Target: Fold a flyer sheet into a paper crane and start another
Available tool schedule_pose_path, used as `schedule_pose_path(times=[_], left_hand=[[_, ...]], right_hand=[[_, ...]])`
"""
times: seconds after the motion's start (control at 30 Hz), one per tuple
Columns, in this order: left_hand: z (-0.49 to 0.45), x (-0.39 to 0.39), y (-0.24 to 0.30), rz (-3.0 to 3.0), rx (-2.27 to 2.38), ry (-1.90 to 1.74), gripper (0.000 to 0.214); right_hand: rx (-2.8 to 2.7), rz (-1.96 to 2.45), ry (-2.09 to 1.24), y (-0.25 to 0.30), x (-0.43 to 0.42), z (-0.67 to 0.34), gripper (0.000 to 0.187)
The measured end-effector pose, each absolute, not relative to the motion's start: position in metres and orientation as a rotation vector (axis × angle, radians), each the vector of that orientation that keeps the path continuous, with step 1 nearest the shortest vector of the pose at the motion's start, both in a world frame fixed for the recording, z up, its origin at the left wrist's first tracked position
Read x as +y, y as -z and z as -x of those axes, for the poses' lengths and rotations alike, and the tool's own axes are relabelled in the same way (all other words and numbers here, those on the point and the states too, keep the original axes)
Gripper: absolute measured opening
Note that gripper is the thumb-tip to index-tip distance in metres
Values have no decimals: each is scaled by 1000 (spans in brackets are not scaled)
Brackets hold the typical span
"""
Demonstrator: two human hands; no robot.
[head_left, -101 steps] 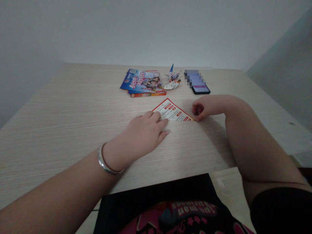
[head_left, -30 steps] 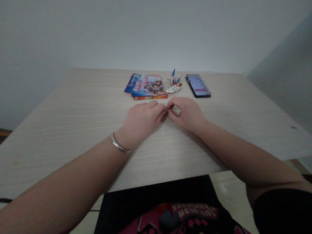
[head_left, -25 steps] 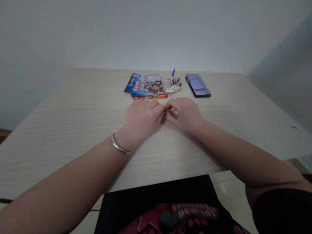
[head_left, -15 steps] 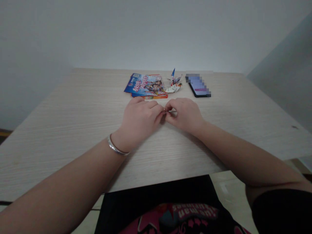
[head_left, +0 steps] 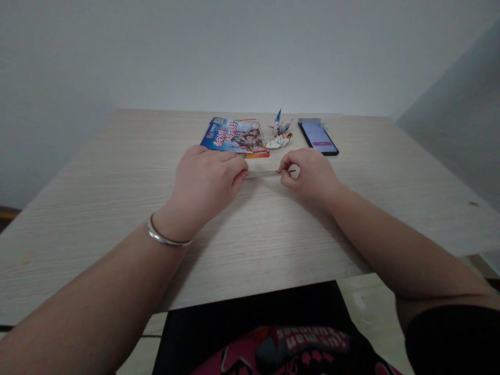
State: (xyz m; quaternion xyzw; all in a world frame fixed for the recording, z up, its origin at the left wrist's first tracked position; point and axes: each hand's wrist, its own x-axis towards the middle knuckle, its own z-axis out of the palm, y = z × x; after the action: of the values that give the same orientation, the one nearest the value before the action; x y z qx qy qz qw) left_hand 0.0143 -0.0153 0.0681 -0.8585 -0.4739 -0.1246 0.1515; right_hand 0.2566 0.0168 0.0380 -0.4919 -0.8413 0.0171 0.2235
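Observation:
A narrow strip of folded paper (head_left: 263, 174) stretches between my two hands, low over the table. My left hand (head_left: 209, 177) is closed on its left end, thumb and fingers pressed together, and a silver bangle circles that wrist. My right hand (head_left: 308, 171) pinches the right end between thumb and forefinger, with a thin tip poking out past the fingers. Just beyond the hands stand folded paper cranes (head_left: 280, 138), one with a blue upright point. My fingers cover both ends of the strip.
Printed leaflets (head_left: 234, 136) lie in a stack behind my left hand, partly covered by it. A phone (head_left: 318, 136) with a lit screen rests at the back right. The pale wooden table (head_left: 97, 172) meets a wall at its far edge.
My hands have moved apart, the left one leftward and the right one slightly rightward. More of the paper strip now shows between them.

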Motion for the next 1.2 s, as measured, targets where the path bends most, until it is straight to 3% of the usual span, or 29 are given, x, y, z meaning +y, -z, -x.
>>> schedule_pose_path(times=[0.43, 0.63, 1.2], left_hand=[[-11, -10, -68, 2367, -1389, 326, 35], [-14, -10, -66, 2434, -1394, 443, 29], [-22, -13, -50, 2636, -1162, 593, 19]], right_hand=[[-2175, 1493, 0, -40, 31, -283, 11], [-2168, 1177, -150, -42, 18, -269, 21], [-2306, 1036, -36, -34, 0, -232, 9]])
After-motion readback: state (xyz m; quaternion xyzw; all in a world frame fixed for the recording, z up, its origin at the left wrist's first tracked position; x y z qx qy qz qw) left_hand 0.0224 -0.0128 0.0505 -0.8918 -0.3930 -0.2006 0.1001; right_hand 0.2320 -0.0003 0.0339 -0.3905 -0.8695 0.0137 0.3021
